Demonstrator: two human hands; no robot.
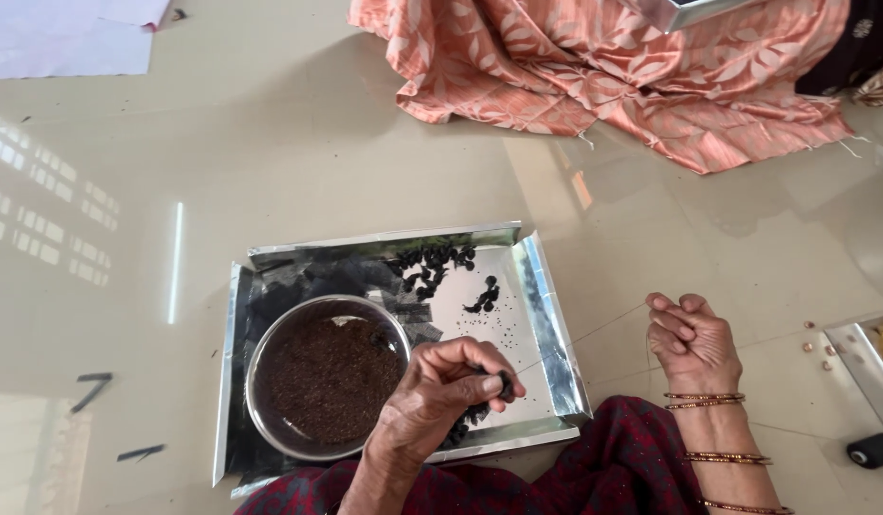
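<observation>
Steel tray (556, 353), shiny, rectangular, sits on the glossy beige floor (270, 143). Round steel bowl (262, 381) at its 8 o'clock holds fine dark-brown granules. Left hand (441, 391) fingers pinch a small black bead (505, 385). More black beads (434, 262) lie clustered at the tray's 12 o'clock. Right hand (694, 339) is fisted, pulling a thin thread (603, 329); the thread is barely visible. Peach leaf-print cloth (632, 76) at 1 o'clock is cut off by the frame.
</observation>
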